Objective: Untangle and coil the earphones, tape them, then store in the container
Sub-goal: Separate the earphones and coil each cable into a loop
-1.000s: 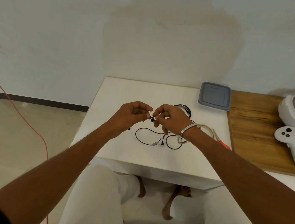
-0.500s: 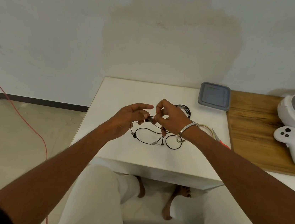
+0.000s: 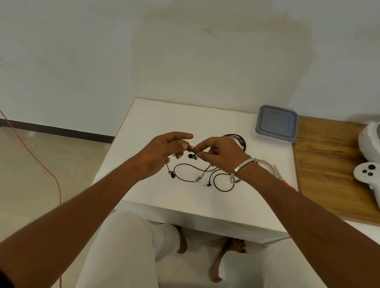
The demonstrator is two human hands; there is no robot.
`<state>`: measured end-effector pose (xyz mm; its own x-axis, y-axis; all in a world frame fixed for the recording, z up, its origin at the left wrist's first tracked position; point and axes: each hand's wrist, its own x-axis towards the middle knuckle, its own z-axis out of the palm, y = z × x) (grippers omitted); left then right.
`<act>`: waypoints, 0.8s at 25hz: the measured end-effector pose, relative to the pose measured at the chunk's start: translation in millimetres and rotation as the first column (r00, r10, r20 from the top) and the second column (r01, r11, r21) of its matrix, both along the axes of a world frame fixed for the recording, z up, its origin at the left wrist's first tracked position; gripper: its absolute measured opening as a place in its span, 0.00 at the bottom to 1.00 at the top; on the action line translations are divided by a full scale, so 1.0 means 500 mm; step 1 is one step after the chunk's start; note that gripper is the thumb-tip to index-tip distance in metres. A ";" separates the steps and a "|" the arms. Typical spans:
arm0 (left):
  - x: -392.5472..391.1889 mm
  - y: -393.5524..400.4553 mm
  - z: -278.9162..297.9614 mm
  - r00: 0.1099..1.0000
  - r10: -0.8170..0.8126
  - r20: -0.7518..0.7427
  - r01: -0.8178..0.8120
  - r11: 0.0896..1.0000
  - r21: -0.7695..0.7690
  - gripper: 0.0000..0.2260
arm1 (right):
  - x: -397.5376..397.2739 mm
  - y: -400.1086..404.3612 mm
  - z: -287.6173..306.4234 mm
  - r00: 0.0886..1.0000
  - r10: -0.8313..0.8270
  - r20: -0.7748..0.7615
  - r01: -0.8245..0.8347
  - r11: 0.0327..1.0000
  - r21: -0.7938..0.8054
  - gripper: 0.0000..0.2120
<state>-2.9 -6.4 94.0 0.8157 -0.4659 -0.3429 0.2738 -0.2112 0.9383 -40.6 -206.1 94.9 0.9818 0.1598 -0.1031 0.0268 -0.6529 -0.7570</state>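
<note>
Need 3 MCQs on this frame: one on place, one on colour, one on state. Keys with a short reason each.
1. Where is the container?
A. the white table's far right corner
B. on the floor
C. on the person's lap

2. What colour is the earphone cable?
A. white
B. black
C. red

3. What state is the container in?
A. lid on
B. lid off
C. tipped over

Key: 1 A, it sits by the wooden surface. 2 B, dark loops lie on the white top. 3 A, the grey lid covers it. Both the left hand and right hand pinch the cable.
</note>
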 end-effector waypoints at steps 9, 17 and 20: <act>-0.005 -0.003 0.001 0.996 0.001 0.092 -0.004 0.999 0.031 0.10 | 0.005 -0.001 -0.010 0.999 0.033 0.042 -0.032 0.999 -0.038 0.03; -0.019 -0.021 -0.006 0.913 -0.188 0.362 0.050 0.932 0.359 0.08 | -0.012 0.005 -0.007 0.963 -0.112 -0.245 0.185 0.937 0.296 0.10; -0.025 -0.018 -0.006 0.950 -0.184 0.253 0.098 0.943 0.319 0.05 | -0.010 0.000 -0.010 0.968 -0.129 -0.214 0.187 0.942 0.278 0.07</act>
